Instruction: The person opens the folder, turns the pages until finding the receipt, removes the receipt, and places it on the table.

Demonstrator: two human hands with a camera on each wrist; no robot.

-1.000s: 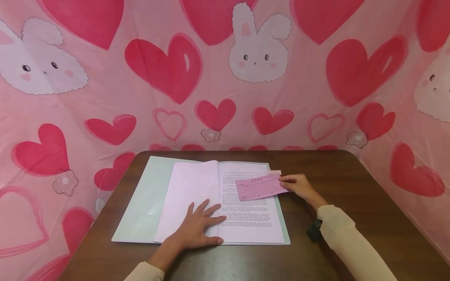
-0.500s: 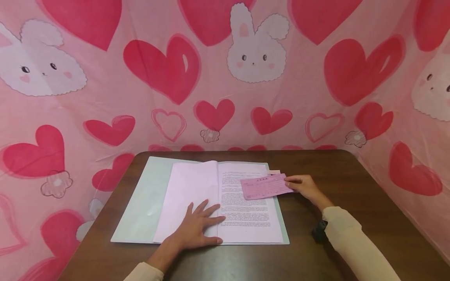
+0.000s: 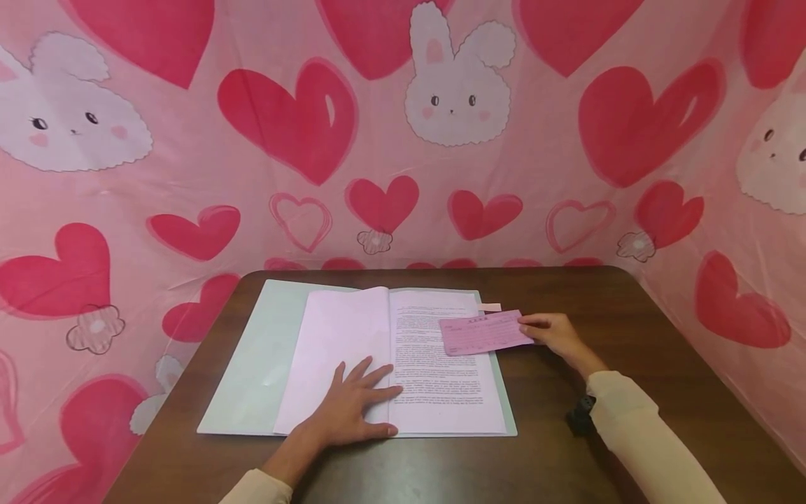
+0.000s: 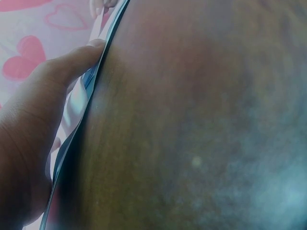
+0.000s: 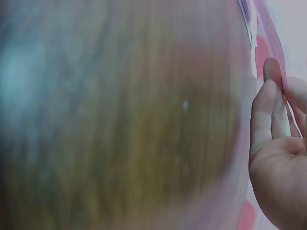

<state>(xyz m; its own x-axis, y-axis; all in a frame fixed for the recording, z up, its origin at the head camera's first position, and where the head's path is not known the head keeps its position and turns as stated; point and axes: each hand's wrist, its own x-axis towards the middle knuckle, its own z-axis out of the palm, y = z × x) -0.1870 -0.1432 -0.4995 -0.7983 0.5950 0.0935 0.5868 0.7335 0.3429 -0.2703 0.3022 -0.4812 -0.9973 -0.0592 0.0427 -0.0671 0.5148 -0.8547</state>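
A pale green folder (image 3: 242, 371) lies open on the table, with white printed sheets in it. Its left page (image 3: 336, 329) is blank, and the right page (image 3: 434, 413) carries lines of text. My left hand (image 3: 352, 406) rests spread over the fold near the bottom, fingers straight. With thumb and fingers my right hand (image 3: 557, 336) pinches the right end of a pink printed slip (image 3: 481, 333), which overlaps the right page's edge. The right wrist view shows the pink slip (image 5: 273, 36) edge-on between thumb and fingers (image 5: 264, 105).
A small pale tab (image 3: 489, 306) sticks out at the folder's upper right edge. Brown wooden table (image 3: 667, 364) surrounds the folder. A pink cloth (image 3: 390, 161) with hearts and rabbits hangs behind and at both sides.
My right hand has drawn the pink slip to the right, across the printed page toward its edge. The left hand has stayed in place on the pages.
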